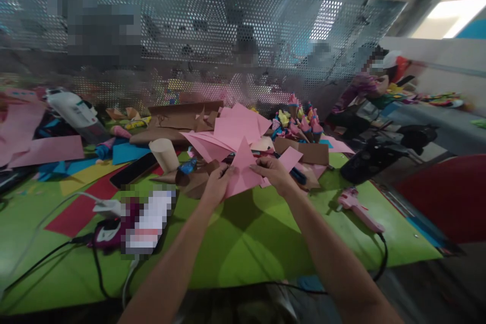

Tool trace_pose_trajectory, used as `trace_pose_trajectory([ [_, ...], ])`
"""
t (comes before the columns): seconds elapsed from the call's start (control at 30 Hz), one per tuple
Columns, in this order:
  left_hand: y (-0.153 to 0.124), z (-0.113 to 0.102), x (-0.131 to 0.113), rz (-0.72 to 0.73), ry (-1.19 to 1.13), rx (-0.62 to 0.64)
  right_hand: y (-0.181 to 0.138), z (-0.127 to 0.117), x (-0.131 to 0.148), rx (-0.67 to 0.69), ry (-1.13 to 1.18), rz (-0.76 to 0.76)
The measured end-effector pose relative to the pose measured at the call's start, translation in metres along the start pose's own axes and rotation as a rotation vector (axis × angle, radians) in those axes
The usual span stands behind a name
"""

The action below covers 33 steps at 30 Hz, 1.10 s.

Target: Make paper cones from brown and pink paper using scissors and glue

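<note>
Between my two hands is a pink paper sheet (245, 172) with a pointed top, held up above the green table. My left hand (220, 182) pinches its left edge. On the opposite edge, the fingers of my right hand (274, 172) are closed on the same paper. Just behind it lies a pile of pink paper sheets (237, 129), some with pointed corners. Brown paper pieces (199, 179) are close to my left hand, and a small pink strip (290, 158) lies beyond my right.
A pink glue gun (359, 207) with a cord lies at right. On the left are a propped-up phone (152, 220), a dark phone (134, 172), a cardboard tube (164, 156) and coloured sheets. Small paper cones (304, 121) cluster behind, before a perforated metal screen (212, 25). A person (360, 91) sits far right.
</note>
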<state>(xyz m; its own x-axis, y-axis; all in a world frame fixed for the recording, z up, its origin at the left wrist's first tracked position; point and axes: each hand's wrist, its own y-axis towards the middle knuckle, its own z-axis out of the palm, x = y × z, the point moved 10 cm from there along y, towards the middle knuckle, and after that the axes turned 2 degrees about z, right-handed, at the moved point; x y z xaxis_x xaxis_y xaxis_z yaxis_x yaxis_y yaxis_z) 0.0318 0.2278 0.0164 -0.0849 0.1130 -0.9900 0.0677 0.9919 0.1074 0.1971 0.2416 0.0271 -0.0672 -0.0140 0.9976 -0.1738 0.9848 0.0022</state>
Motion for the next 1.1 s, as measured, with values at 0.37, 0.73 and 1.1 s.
trace_pose_trajectory([
  [0.37, -0.007, 0.017, -0.019, 0.229, 0.126, 0.116, -0.001, -0.023, 0.003, -0.193, -0.055, -0.048],
  [0.73, -0.016, 0.026, -0.025, 0.280, 0.305, 0.163, -0.001, -0.031, 0.005, -0.243, 0.003, -0.085],
  [1.1, -0.056, -0.004, 0.016, -0.242, -0.365, -0.235, -0.041, -0.028, 0.032, -0.236, -0.078, -0.267],
])
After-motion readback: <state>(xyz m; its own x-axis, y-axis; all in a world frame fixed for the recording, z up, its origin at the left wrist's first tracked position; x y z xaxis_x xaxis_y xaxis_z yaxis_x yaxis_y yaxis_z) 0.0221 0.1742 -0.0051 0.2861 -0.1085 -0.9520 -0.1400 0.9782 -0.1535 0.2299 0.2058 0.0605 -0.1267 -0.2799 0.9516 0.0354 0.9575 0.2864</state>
